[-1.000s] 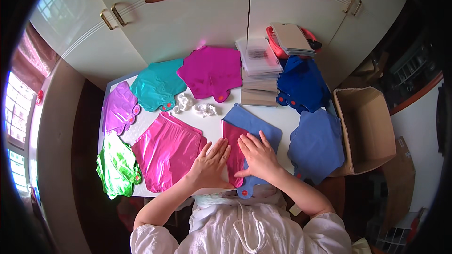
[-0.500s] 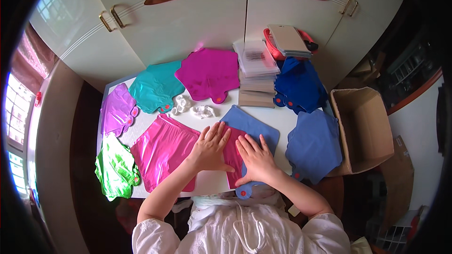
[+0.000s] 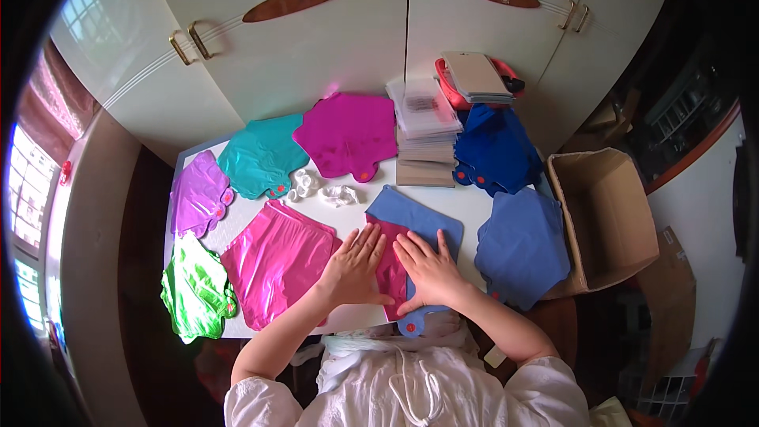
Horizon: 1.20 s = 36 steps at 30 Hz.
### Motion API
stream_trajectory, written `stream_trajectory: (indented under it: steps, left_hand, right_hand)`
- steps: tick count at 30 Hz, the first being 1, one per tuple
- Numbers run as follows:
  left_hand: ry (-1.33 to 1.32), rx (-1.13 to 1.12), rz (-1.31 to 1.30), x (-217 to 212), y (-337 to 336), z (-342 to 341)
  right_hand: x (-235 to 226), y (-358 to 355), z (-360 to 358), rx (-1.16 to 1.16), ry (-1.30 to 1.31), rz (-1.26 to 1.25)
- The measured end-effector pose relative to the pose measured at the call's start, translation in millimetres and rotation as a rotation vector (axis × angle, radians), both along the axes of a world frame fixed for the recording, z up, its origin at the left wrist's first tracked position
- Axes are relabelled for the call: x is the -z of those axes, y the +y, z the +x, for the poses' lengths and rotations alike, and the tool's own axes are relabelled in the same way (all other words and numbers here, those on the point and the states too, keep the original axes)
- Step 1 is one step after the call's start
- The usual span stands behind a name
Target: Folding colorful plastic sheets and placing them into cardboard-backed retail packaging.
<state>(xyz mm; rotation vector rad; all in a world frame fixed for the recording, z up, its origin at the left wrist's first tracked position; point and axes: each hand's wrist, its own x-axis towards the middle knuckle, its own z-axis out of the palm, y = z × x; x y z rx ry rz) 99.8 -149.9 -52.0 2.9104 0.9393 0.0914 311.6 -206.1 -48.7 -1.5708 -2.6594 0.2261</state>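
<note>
At the near edge of the white tabletop (image 3: 352, 315), found a matte blue flat sheet with rounded tab (image 3: 419, 217), overlaid at left by a smooth dark pink flat panel (image 3: 393, 273); cannot tell whether folded or separate. Noted left hand (image 3: 354, 262) on panel's left edge and right hand (image 3: 431, 273) across panel and sheet, both open, fingers spread, gripping nothing. Judged a flattening or aligning step. Calls next for even pressure with edges kept matched.
</note>
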Motion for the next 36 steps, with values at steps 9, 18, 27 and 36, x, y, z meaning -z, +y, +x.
stream_trajectory:
  steps: [9,18,27,36]
  left_hand:
    - [0.064,-0.058,0.024,-5,26,-2]
    - [-0.141,-0.03,0.223,-2,51,-9]
    - [-0.261,-0.211,0.466,11,104,-32]
    - [-0.298,-0.281,0.45,-12,75,-16]
  right_hand:
    - [-2,-2,-1,0.008,-0.012,-0.024]
    - [-2,-1,-1,0.01,-0.046,-0.029]
    - [1,-2,-1,-0.002,-0.009,0.0]
    - [1,-1,0,-0.001,-0.014,0.001]
